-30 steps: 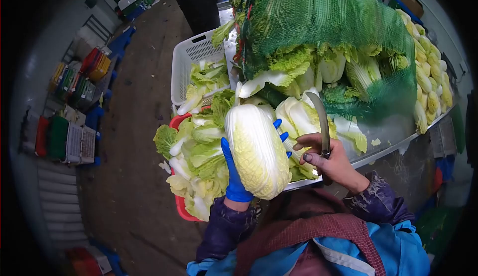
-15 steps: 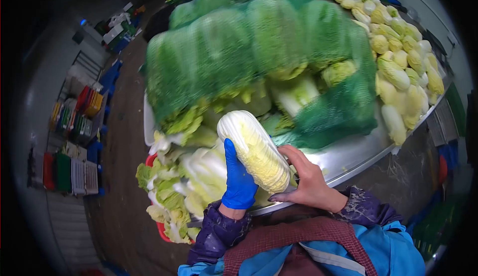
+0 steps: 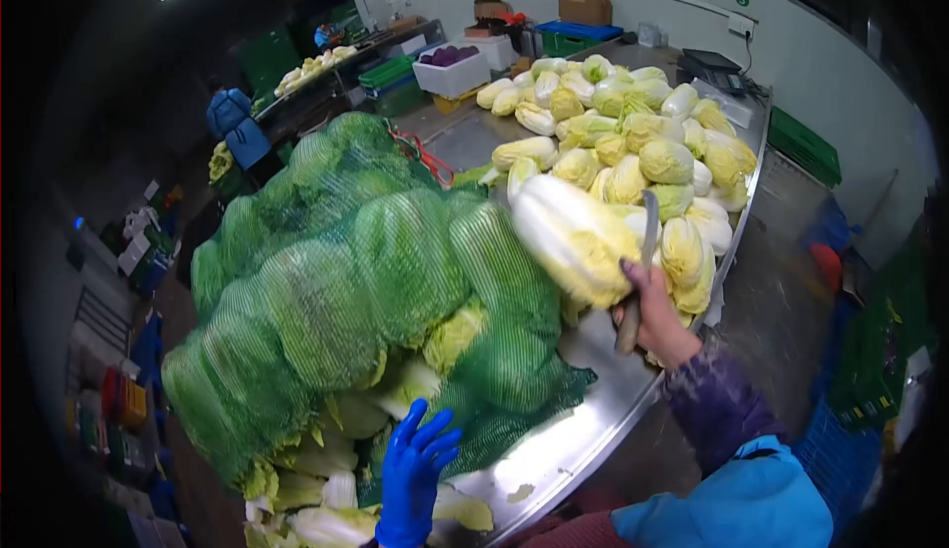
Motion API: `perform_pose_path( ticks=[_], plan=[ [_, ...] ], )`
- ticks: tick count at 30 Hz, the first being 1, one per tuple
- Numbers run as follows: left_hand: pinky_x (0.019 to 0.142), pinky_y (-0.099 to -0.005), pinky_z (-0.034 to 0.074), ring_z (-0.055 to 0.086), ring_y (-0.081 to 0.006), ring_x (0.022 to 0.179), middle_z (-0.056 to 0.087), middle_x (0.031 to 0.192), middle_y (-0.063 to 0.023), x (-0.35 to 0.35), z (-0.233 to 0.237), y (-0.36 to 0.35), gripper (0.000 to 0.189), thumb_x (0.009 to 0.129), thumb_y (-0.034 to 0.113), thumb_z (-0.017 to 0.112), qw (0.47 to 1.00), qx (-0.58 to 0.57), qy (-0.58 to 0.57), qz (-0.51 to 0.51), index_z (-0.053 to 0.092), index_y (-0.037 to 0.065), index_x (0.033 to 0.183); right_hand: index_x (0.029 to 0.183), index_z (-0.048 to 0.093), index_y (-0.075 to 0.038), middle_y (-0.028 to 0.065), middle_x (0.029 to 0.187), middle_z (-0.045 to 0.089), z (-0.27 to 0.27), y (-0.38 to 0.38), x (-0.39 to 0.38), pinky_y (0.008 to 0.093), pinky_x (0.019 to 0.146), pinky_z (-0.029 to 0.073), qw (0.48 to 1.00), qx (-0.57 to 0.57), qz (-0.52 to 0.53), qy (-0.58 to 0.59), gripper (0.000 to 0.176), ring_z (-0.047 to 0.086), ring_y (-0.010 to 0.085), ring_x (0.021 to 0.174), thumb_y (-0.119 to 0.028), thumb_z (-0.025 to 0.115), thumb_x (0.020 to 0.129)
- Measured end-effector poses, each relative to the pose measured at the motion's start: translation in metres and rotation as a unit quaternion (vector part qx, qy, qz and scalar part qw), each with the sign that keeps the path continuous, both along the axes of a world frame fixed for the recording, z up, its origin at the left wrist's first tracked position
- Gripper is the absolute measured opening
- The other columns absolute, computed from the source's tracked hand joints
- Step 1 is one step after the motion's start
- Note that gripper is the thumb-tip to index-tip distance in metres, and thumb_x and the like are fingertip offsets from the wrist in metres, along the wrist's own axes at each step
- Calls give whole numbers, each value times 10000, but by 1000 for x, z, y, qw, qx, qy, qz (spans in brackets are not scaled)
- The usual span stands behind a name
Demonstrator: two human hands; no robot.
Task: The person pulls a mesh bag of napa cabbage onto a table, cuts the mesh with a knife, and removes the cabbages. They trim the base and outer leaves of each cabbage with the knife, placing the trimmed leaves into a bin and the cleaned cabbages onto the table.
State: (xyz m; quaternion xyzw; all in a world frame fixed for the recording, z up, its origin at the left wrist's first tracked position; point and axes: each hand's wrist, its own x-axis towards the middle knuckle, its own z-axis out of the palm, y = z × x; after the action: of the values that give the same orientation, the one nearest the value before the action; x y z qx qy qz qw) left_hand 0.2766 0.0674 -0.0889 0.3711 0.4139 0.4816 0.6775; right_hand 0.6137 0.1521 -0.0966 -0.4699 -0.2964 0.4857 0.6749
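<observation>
A peeled napa cabbage [image 3: 573,237], white and pale yellow, is gripped at its lower end by my bare right hand [image 3: 652,316], beside the pile of peeled cabbages [image 3: 643,143]. The same hand holds a knife [image 3: 649,227] with its curved blade pointing up. My left hand [image 3: 415,469], in a blue glove, has its fingers spread and holds nothing. It is in front of the green mesh sack [image 3: 336,281] full of cabbages, whose mouth lies open toward me. Loose leaves and cabbages [image 3: 331,523] lie at the lower left, by the glove.
Behind the pile are a scale [image 3: 714,69], cardboard boxes [image 3: 585,7] and a white crate [image 3: 452,72] of purple produce. A person in blue [image 3: 237,123] stands at the far left. The metal table's edge [image 3: 633,410] runs along the right. Green crates [image 3: 870,380] stand right.
The view has swung right and up. My right hand has carried the cabbage to the pile, and a knife now shows in it. My left hand has let go of the cabbage and opened.
</observation>
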Motion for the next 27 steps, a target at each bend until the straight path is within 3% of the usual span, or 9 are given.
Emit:
perform_pose_path(
  ticks=[2, 5, 9, 15, 17, 21, 23, 25, 27],
  plan=[
    [833, -348, 470, 588, -220, 998, 536, 1225, -100, -16, -18, -6, 539, 911, 287, 475, 998, -37, 36, 48, 295, 97, 1383, 962, 522, -52, 44, 682, 561, -5, 50, 37, 236, 319, 403, 996, -58, -69, 22, 346, 502, 132, 401, -344, 629, 812],
    [812, -326, 462, 591, -193, 979, 563, 1192, -81, -42, -41, -23, 462, 924, 232, 451, 981, -106, 92, 130, 350, 106, 1357, 976, 555, -30, 40, 692, 523, -36, 135, 95, 282, 373, 380, 974, -95, -182, -98, 512, 476, 152, 472, -437, 719, 713],
    [914, -327, 422, 551, -192, 1052, 547, 1200, -119, -53, -39, -52, 499, 913, 267, 488, 968, -109, 126, 189, 361, 69, 1353, 1069, 574, -27, 49, 890, 592, -63, 208, 166, 334, 547, 419, 985, -62, -89, -136, 556, 554, 163, 676, -448, 702, 729],
    [951, -283, 393, 513, -171, 1126, 516, 1249, -70, -58, -55, -38, 416, 883, 78, 542, 943, 6, 190, 273, 443, 19, 1283, 1118, 544, -20, 61, 943, 604, -21, 177, 67, 241, 443, 402, 974, 4, -76, -212, 430, 597, 142, 680, -325, 631, 828],
    [972, -294, 382, 485, -193, 1173, 481, 1292, -89, -56, -52, -20, 417, 884, 60, 536, 949, 66, 205, 231, 436, 11, 1286, 1131, 529, -7, 76, 967, 608, 3, 141, 13, 196, 400, 383, 972, 37, 77, -221, 347, 591, 135, 644, -217, 587, 860],
    [994, -291, 356, 478, -203, 1182, 473, 1304, -107, -37, -57, 19, 435, 894, 103, 534, 953, 121, 217, 174, 413, 11, 1302, 1173, 509, -40, 111, 948, 614, 23, 85, -64, 285, 530, 475, 856, 120, 364, -348, 320, 604, 190, 639, -154, 526, 875],
    [1019, -315, 335, 455, -207, 1207, 506, 1255, -93, -16, -55, 33, 490, 893, 120, 545, 937, 162, 294, 101, 365, 36, 1341, 1094, 513, -54, 140, 895, 606, 13, 86, -84, 357, 604, 487, 630, 416, 261, -601, 278, 602, 294, 652, -184, 555, 852],
    [953, -334, 395, 503, -238, 1157, 498, 1268, -154, -1, -67, 40, 539, 893, 245, 553, 937, 168, 295, 88, 343, 20, 1335, 1041, 509, -65, 144, 875, 595, 12, 76, -90, 379, 599, 482, 625, 342, 258, -652, 253, 592, 325, 671, -200, 573, 837],
    [905, -359, 423, 546, -254, 1085, 551, 1177, -163, 12, -64, 42, 506, 908, 301, 520, 943, 10, 331, -21, 371, 12, 1295, 987, 504, -75, 148, 855, 584, 16, 67, -85, 400, 595, 477, 619, 269, 249, -695, 235, 581, 356, 690, -216, 592, 821]
  ],
)
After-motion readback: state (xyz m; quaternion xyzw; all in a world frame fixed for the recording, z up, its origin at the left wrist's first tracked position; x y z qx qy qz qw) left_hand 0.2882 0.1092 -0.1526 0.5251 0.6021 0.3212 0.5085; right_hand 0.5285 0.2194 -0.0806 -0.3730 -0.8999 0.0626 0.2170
